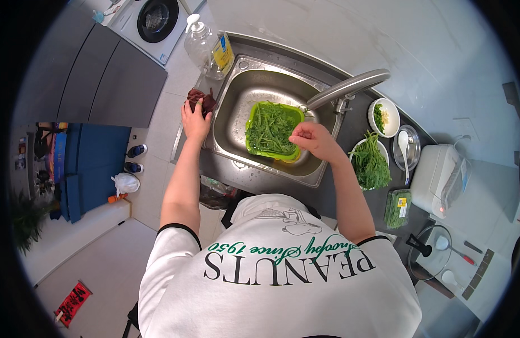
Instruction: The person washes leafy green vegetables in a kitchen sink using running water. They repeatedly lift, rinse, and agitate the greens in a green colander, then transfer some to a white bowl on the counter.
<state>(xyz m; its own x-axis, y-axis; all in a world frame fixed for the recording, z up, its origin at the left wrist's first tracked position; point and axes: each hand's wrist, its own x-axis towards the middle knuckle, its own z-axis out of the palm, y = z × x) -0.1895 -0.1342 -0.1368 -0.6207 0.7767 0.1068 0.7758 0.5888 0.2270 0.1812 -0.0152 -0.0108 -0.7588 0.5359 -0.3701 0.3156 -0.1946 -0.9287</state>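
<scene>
My left hand (196,121) rests on a crumpled dark red cloth (202,101) at the counter's left edge; whether its fingers grip the cloth is unclear. Leafy greens (268,131) fill a bright green plastic basket (300,114) inside the stainless steel sink (236,91). Over the basket's right side is my right hand (309,138), its fingers curled together; whether something small is between them cannot be seen. The faucet (348,88) arches above the sink's right side. A bit of yellow shows under the basket's near edge.
A clear pump bottle (199,46) stands behind the sink's left corner. To the right are a bowl of greens (371,162), a white bowl with chopped food (384,118), a metal bowl with a white spoon (404,148), a plastic pack of greens (398,209) and a glass lid (431,253).
</scene>
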